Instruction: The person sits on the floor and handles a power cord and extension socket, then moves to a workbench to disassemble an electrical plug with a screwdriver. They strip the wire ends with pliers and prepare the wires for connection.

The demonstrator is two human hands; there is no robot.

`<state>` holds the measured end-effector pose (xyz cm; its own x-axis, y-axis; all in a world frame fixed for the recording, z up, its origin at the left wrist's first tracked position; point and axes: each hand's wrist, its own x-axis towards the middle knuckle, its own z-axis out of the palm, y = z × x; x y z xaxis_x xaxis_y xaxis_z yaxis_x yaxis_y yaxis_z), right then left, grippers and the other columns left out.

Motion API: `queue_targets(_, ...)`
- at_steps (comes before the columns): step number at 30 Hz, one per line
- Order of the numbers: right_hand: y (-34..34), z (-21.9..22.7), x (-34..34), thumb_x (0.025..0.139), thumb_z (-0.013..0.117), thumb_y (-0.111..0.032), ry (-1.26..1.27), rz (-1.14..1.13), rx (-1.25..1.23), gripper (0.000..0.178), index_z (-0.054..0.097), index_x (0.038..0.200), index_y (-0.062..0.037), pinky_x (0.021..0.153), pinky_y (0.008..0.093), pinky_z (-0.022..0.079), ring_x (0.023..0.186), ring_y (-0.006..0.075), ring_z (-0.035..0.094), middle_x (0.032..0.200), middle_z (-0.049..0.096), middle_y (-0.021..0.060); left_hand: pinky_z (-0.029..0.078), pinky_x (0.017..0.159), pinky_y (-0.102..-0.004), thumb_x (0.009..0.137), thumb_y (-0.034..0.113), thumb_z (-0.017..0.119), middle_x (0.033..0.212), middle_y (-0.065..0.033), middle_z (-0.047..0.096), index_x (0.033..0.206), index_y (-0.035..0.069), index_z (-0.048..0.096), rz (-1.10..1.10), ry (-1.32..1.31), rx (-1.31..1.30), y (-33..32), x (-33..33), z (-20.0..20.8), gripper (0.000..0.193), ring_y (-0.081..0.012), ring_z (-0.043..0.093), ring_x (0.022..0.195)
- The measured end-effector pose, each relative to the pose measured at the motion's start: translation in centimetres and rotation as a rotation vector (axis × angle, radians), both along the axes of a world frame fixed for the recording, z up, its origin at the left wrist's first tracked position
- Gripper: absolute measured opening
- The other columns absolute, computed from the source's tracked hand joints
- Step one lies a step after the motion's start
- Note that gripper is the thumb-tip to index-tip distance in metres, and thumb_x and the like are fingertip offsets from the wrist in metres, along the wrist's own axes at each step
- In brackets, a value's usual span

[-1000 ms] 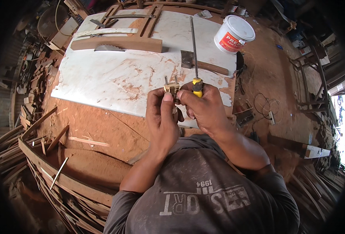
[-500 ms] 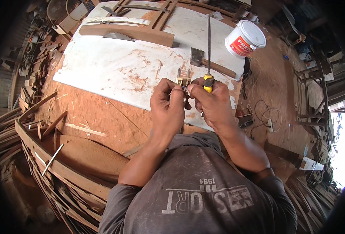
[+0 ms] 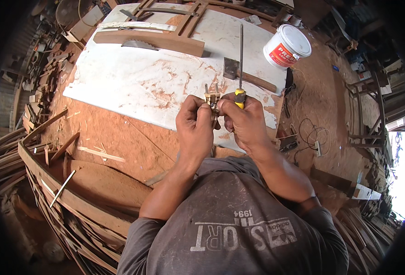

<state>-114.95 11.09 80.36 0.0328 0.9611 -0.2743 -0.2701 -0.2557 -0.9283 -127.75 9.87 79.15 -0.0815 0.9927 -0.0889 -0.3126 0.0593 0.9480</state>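
The operator wears a dark grey shirt (image 3: 246,201) with pale printing; both forearms extend forward from it. To the lower left, a curved wooden rim (image 3: 81,200) borders a sawdust-covered hollow, and a thin white stick (image 3: 62,189) lies across this rim. Beyond it, brown sawdust covers the floor (image 3: 133,144).

The left hand (image 3: 195,126) is closed on a cream two-pin plug (image 3: 211,97), thumb on top. The plug is positioned in front of the torso, above the near side of the tabletop, with both pins directed away from the operator. Metal fittings are visible in its body. The right hand (image 3: 247,123) grips a screwdriver (image 3: 240,95) by its yellow-and-black handle, with the shaft also directed away. The thumb and fingertips of this hand meet at the plug's right side; their exact contact is obscured. On the floor to the right, a white power strip (image 3: 318,148) lies beside looped cable.

The white tabletop (image 3: 120,82) carries streaks of brown dust. A hammer (image 3: 257,81) with a dark, square head and wooden handle lies beyond the hands. Farther off stands a lidded white bucket (image 3: 287,45) with a red label, at the right edge. At the far left, a toothed blade (image 3: 139,44) rests against a wooden beam (image 3: 177,44); a slatted wooden frame (image 3: 196,20) lies behind.
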Motion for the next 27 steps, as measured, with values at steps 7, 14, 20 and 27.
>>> queue_targets(7,0.5,0.2,1.0,0.087,0.070,-0.009,0.109,-0.018,0.003,0.013,0.070,0.091,0.0032,0.044,0.0225,0.036,0.050,0.0051,0.048,0.072,0.062,0.0027,0.046,0.060,-0.0301,0.098,0.015,0.044,0.093,-0.0119,0.067,0.109,0.005,0.053,-0.198,-0.338,-0.157,-0.2,-0.4,-0.3,0.017,-0.0178,0.063,0.075)
queue_targets(14,1.4,1.0,2.0,0.088,0.068,-0.008,0.191,-0.045,0.019,0.011,0.068,0.090,0.0021,0.044,0.0227,0.036,0.050,0.0059,0.047,0.067,0.057,0.0012,0.045,0.062,-0.0291,0.097,0.012,0.050,0.092,-0.0103,0.064,0.112,0.003,0.057,-0.331,-0.283,-0.166,-0.7,-0.6,-0.1,0.019,-0.0183,0.063,0.076)
queue_targets(20,1.1,1.7,2.3,0.088,0.069,-0.014,0.300,0.004,-0.079,0.013,0.065,0.086,-0.0010,0.045,0.0246,0.038,0.050,0.0074,0.047,0.069,0.056,0.0018,0.049,0.065,-0.0272,0.105,0.013,0.052,0.092,-0.0058,0.066,0.116,0.002,0.059,-0.373,-0.275,-0.086,-0.8,-0.4,0.2,0.017,-0.0137,0.064,0.080)
queue_targets(27,1.2,1.3,2.1,0.091,0.070,-0.024,0.258,0.005,-0.151,0.021,0.066,0.090,-0.0033,0.045,0.0255,0.039,0.049,0.0076,0.046,0.063,0.052,0.0004,0.051,0.072,-0.0342,0.103,0.018,0.056,0.100,-0.0100,0.065,0.118,0.004,0.058,-0.359,-0.466,-0.176,-0.6,-0.9,-0.4,0.021,-0.0216,0.065,0.090)
